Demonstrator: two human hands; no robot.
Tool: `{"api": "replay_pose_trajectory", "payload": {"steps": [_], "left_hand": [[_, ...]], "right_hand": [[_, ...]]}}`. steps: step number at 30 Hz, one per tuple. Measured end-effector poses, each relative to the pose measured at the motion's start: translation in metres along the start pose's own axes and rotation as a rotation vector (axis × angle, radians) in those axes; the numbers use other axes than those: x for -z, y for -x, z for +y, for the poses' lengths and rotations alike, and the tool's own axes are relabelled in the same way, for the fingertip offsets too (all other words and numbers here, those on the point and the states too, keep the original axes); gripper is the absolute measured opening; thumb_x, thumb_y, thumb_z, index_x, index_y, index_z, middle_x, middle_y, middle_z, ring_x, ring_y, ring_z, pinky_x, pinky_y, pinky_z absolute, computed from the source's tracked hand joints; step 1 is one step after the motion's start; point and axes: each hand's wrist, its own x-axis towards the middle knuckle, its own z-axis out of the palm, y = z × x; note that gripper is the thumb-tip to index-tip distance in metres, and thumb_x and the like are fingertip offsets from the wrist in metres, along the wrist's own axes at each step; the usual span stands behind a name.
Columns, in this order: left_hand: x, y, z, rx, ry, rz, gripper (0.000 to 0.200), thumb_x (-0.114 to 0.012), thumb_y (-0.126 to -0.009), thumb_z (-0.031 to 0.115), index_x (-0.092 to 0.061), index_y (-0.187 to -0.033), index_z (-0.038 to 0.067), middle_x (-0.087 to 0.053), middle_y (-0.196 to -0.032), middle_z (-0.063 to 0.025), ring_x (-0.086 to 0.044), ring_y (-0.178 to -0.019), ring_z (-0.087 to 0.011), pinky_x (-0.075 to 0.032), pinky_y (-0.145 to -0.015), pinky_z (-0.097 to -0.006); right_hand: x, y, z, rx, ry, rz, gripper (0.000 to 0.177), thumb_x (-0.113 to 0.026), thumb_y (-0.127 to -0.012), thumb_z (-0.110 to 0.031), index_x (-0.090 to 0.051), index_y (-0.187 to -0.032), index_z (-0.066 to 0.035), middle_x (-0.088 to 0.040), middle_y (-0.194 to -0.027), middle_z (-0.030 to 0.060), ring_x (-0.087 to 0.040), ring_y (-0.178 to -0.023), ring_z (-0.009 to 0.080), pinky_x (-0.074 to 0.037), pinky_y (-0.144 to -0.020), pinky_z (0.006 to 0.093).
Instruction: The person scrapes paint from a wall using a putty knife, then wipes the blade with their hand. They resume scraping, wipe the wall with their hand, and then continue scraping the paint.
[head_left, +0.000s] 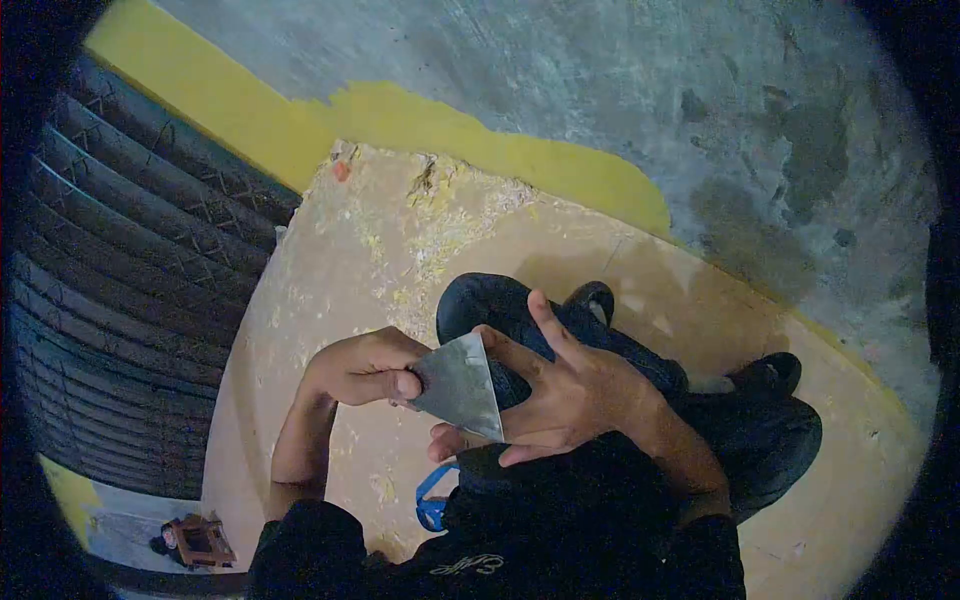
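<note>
My left hand (370,368) is closed on the narrow end of a putty knife (455,385), thumb on top; the handle is mostly hidden in the grip. The flat grey triangular blade points right, with its wide straight edge towards my right hand (580,395). That hand has its fingers spread, some of them reaching past the upper and lower corners of the blade and partly hidden by it. Both hands are above my lap, in front of my black shirt (560,520) and crossed legs in dark trousers (770,450).
I sit on a pale board (340,270) strewn with yellowish flakes (430,250). Beyond it lie a yellow painted band (400,115) and a stained grey concrete surface (640,90). A dark folding metal gate (130,290) stands left. A blue strap (430,512) and small wooden stool (205,540) show below.
</note>
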Motion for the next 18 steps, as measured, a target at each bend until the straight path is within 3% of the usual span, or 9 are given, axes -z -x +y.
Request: {"api": "replay_pose_trajectory", "payload": {"steps": [10, 13, 15, 18], "left_hand": [[0.003, 0.016, 0.009, 0.044, -0.059, 0.109, 0.050, -0.049, -0.098, 0.045, -0.051, -0.072, 0.003, -0.049, -0.058, -0.0057, -0.052, -0.050, -0.0208, -0.039, -0.048, -0.0348], [-0.004, 0.021, 0.019, 0.115, -0.133, 0.223, 0.048, -0.048, -0.099, 0.043, -0.052, -0.073, 0.003, -0.049, -0.059, -0.0051, -0.052, -0.050, -0.0199, -0.041, -0.049, -0.0338], [-0.015, 0.012, 0.036, 0.329, -0.288, 0.564, 0.045, -0.047, -0.100, 0.040, -0.052, -0.075, 0.002, -0.051, -0.060, -0.0056, -0.052, -0.050, -0.0185, -0.042, -0.049, -0.0323], [-0.026, 0.005, 0.036, 0.328, -0.459, 0.706, 0.040, -0.048, -0.099, 0.033, -0.052, -0.076, 0.000, -0.051, -0.062, -0.0091, -0.053, -0.055, -0.0229, -0.041, -0.052, -0.0353]], "right_hand": [[-0.007, 0.006, 0.012, -0.020, 0.026, -0.078, 0.077, -0.061, -0.079, -0.057, -0.032, -0.147, -0.038, -0.037, -0.149, -0.0139, -0.019, -0.146, 0.0312, -0.005, -0.107, 0.0761], [-0.008, 0.004, 0.017, -0.015, 0.088, -0.088, 0.077, -0.061, -0.078, -0.058, -0.032, -0.147, -0.037, -0.032, -0.153, -0.0080, -0.022, -0.145, 0.0314, -0.009, -0.108, 0.0742], [-0.005, 0.003, 0.021, -0.069, 0.032, -0.112, 0.078, -0.060, -0.077, -0.061, -0.031, -0.147, -0.041, -0.027, -0.156, 0.0015, -0.026, -0.142, 0.0335, -0.014, -0.111, 0.0679], [-0.007, 0.004, 0.025, -0.117, -0.010, -0.070, 0.078, -0.059, -0.077, -0.063, -0.030, -0.147, -0.045, -0.027, -0.155, 0.0095, -0.029, -0.141, 0.0359, -0.020, -0.113, 0.0609]]}}
